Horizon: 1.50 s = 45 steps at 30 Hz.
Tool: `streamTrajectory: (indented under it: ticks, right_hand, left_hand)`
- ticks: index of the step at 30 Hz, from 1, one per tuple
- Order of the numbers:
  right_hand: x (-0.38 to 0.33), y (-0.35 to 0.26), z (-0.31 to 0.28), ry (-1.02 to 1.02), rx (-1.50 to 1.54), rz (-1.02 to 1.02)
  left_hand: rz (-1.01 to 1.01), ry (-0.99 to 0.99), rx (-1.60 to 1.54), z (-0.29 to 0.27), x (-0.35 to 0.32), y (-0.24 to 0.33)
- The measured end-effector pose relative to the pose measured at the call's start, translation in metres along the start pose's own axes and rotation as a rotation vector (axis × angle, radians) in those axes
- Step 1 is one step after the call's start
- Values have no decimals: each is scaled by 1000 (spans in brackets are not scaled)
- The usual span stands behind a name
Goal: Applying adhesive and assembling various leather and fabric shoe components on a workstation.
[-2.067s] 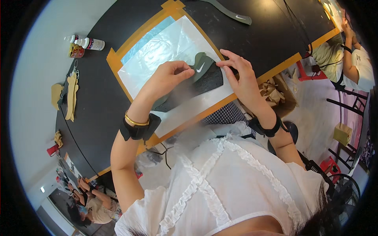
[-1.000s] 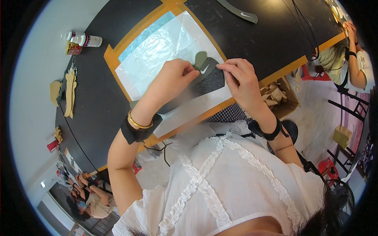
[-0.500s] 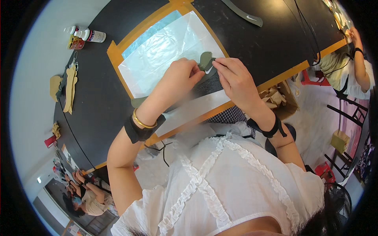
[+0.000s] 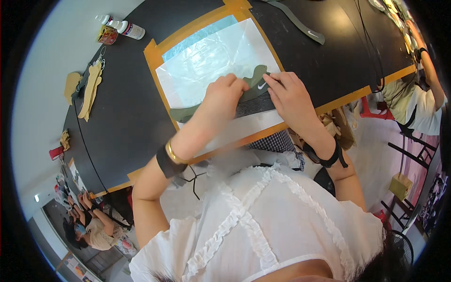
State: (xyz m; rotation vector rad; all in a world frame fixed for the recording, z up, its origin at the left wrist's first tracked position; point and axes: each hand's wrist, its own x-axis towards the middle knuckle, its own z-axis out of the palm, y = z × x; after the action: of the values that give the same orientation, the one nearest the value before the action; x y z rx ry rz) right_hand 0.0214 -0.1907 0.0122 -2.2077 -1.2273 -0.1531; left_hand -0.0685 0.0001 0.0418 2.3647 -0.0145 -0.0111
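Note:
A long, curved olive-green flat piece (image 4: 256,77) with a white curved mark lies over a black ribbed piece (image 4: 253,106) on a white sheet (image 4: 164,77). My left hand (image 4: 223,96) is closed, its fingertips at the green piece's upper edge, left of the mark. The green piece's left end comes out beyond my left forearm. My right hand (image 4: 292,94) has its fingers bent together on the green piece's right end, beside the mark. Both palms are turned down, so the exact grip of the fingertips is partly hidden.
Orange tape (image 4: 151,58) borders the sheet on the black table (image 4: 127,113). Another olive-green strip (image 4: 300,29) lies at the far right, near black cables (image 4: 371,47). White bottles (image 4: 131,30) and tan cut pieces (image 4: 91,89) sit at left. Other people work on both sides.
The whole view has shifted slightly. My left fingertips have moved left, away from the white mark. The green piece's bent right end now lies flatter, with my right fingers still at it.

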Motion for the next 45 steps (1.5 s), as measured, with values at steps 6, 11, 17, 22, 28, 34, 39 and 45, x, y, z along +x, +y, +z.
streamTrajectory:
  ticks: [6, 11, 17, 22, 28, 34, 39, 45]
  right_hand:
    - [3, 0, -5, 19, 160, 75]
    - [8, -16, -8, 144, 31, -64]
    - [-2, -31, 18, -97, 142, -227]
    - [-6, -18, 2, -160, -23, -242]
    - [1, -13, -14, -171, -79, -101]
    - [5, -35, -10, -188, -22, -31]
    - [2, -43, -3, -201, 143, -92]
    - [6, -45, 2, -164, 163, -81]
  left_hand:
    - [9, 156, 323, 10, -45, 8]
    - [59, 102, 369, 7, -51, 5]
    - [13, 30, 363, 5, -63, 3]
    - [30, -97, 405, -16, -89, -4]
    - [-71, -217, 92, -53, -91, 5]
    - [-82, -99, 313, -48, -136, -23]
    - [-162, 11, 351, -51, -164, -45]
    - [-194, 87, 536, -78, -174, -76]
